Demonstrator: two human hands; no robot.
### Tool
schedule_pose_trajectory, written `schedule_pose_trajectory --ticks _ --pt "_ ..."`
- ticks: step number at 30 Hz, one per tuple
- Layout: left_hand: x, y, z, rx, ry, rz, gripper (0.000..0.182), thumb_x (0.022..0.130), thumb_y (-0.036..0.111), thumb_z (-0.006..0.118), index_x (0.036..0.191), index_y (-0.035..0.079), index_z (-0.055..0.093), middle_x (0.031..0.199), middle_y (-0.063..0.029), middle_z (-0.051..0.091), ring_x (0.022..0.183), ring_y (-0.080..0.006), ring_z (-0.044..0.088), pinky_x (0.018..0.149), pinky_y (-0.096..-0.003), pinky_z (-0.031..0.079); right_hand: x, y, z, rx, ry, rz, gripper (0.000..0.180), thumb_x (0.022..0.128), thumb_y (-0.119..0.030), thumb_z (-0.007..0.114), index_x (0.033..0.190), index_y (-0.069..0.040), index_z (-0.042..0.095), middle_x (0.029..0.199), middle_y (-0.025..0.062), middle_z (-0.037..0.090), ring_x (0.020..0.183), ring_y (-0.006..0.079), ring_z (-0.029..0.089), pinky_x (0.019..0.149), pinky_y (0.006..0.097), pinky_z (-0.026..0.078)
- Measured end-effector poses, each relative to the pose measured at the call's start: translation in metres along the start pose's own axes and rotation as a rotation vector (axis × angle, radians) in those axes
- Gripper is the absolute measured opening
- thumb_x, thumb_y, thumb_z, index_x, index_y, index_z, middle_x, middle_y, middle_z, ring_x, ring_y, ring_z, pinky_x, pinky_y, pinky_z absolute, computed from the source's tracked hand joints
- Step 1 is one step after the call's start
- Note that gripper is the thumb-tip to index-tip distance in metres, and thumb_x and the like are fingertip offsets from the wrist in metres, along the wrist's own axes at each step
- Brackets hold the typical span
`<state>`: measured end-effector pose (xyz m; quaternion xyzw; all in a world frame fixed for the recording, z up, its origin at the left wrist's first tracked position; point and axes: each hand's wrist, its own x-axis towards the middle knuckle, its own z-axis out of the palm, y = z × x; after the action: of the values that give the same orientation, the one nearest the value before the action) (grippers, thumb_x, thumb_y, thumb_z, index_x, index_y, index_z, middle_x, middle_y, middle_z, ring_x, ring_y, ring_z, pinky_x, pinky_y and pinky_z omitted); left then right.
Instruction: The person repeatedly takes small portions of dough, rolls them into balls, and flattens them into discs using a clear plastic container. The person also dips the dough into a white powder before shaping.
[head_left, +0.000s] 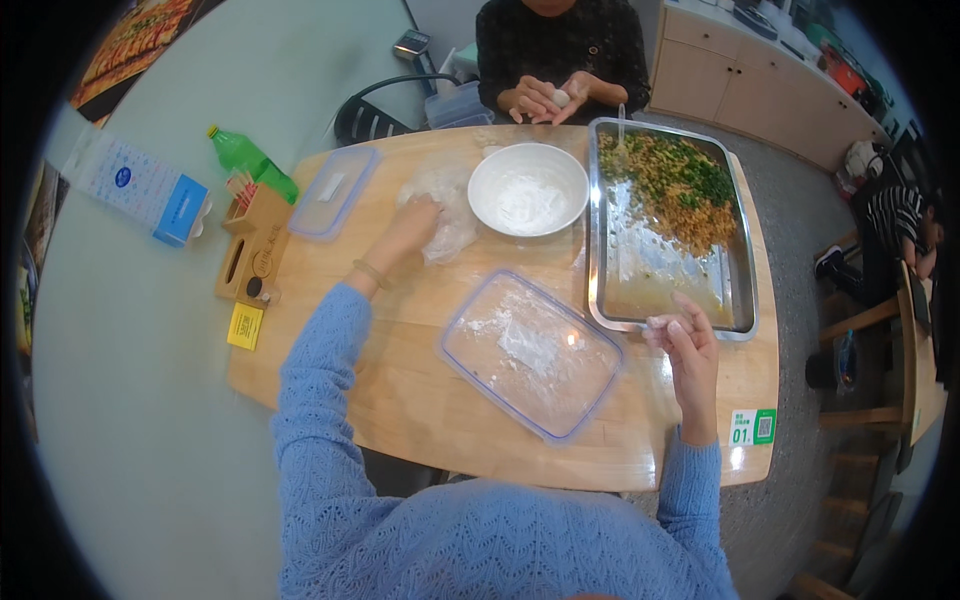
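My left hand (417, 225) reaches to a clear plastic bag (452, 225) with pale contents. The fingertips are partly hidden there, so whether they grip anything is unclear. My right hand (691, 349) is raised beside the near edge of a metal tray (600, 300), fingers loosely bent and apart, with white powder on the fingertips. Chopped filling (675, 191), brown and green, fills the tray's far part. A white bowl (480, 196) of white flour (529, 201) stands between bag and tray. Before me lies a clear blue-rimmed plastic lid (480, 379) dusted with flour.
Across the wooden table (405, 360), another person's hands (551, 97) hold a small white ball (560, 98). At left are another plastic lid (345, 161), a green bottle (251, 161), a wooden holder (251, 240) and a small jar (259, 289). A spoon (622, 135) stands in the tray.
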<state>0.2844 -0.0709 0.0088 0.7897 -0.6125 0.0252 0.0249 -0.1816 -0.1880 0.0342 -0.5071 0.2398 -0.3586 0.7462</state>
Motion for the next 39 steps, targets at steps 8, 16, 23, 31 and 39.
schedule_pose_trajectory --ticks 8,16,23,31,39 --pt "-0.008 0.009 -0.01 -0.142 0.323 -0.169 0.02 0.089 0.016 0.054 0.095 -0.001 0.064 0.093 -0.0238 0.061 0.089 -0.0387 0.057 0.079 -0.0429 0.045 0.004 0.001 -0.01 0.133 0.014 0.027 0.038 0.094 -0.006 0.05 0.13 0.002 0.043 0.099 0.0142 0.066 0.088 0.0196 0.066 0.077 0.0272 0.053" --pt "-0.034 0.013 -0.049 -0.758 0.704 -0.317 0.03 0.091 0.025 0.06 0.095 -0.004 0.064 0.078 -0.0108 0.064 0.071 -0.0158 0.059 0.068 -0.031 0.049 0.007 0.005 -0.011 0.135 -0.03 0.006 0.036 0.095 -0.006 0.05 0.13 0.001 0.044 0.102 0.0157 0.066 0.087 0.0195 0.066 0.076 0.0274 0.053" --pt "-0.083 0.118 -0.051 -1.404 0.46 -0.297 0.029 0.094 0.02 0.058 0.113 -0.002 0.058 0.099 -0.0053 0.064 0.087 -0.0096 0.059 0.075 -0.0234 0.049 -0.002 0.011 0.015 -0.052 -0.181 0.016 0.037 0.094 -0.005 0.051 0.13 0.001 0.045 0.109 0.0152 0.064 0.093 0.0198 0.065 0.081 0.0299 0.053" --pt "-0.114 0.225 -0.029 -1.747 0.124 -0.184 0.031 0.093 0.021 0.061 0.112 -0.003 0.057 0.102 -0.0078 0.063 0.091 -0.0128 0.061 0.078 -0.0256 0.052 -0.011 0.021 0.068 -0.19 -0.374 -0.053 0.039 0.089 -0.003 0.06 0.125 0.004 0.051 0.118 0.0126 0.06 0.104 0.0166 0.061 0.085 0.0271 0.051" --pt "-0.097 0.255 -0.015 -2.137 0.115 -0.271 0.042 0.098 0.034 0.05 0.121 -0.002 0.052 0.109 -0.0105 0.061 0.103 -0.0192 0.059 0.095 -0.0344 0.048 -0.01 0.035 0.076 -0.268 -0.159 -0.249 0.034 0.086 0.003 0.061 0.119 0.003 0.058 0.106 0.0117 0.066 0.094 0.0158 0.064 0.082 0.0262 0.052"
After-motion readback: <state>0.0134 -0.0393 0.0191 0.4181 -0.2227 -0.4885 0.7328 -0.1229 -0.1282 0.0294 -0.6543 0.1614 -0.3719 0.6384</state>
